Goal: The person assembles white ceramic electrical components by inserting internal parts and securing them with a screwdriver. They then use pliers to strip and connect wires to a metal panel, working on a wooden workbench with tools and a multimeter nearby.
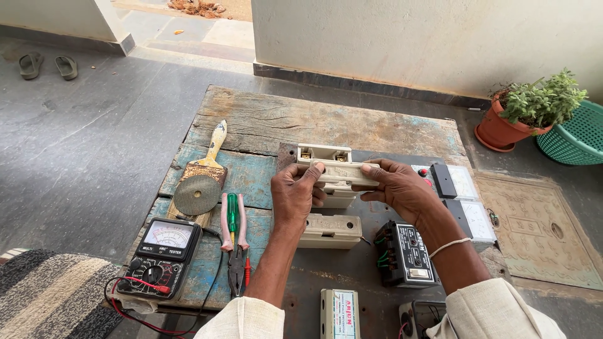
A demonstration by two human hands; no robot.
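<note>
Floor (pixel 81 144): grey, bare on the left side, open room there. Two sandals (pixel 47 65) far back left, well apart from the work.

Table (pixel 264 119): weathered wood, low. Far edge runs free near the wall; the left edge has clear floor beside it. The back strip of the top is bare. Near edge cut off by the frame bottom and by the sleeves.

Striped mat (pixel 50 295) at lower left, partly out of frame.

Potted plant (pixel 524 110) and green basket (pixel 575 135) at right rear, basket cut off by the frame edge.

Meter (pixel 162 254) at the table's near-left corner, leads trailing over the edge. Brush (pixel 204 169) lies behind it with a disc (pixel 197 194) on its bristles. Pliers (pixel 233 242) and a green screwdriver (pixel 232 213) just right of those, handles pointing away.

Two panel gauges (pixel 468 201) right of the hands, partly hidden by the right wrist. Black unit (pixel 405 254) near the right forearm; boxes at the bottom edge are cut off.

Fuse carrier (pixel 342 172): cream, held above table centre, long axis left to right, roughly level. Its underside is hidden. Base (pixel 323 154) sits just behind it; another cream block (pixel 330 231) lies below.

Left hand (pixel 295 194) grips the carrier's left end, fingers curled over. Right hand (pixel 399 188) grips the right end, thumb on top.
</note>
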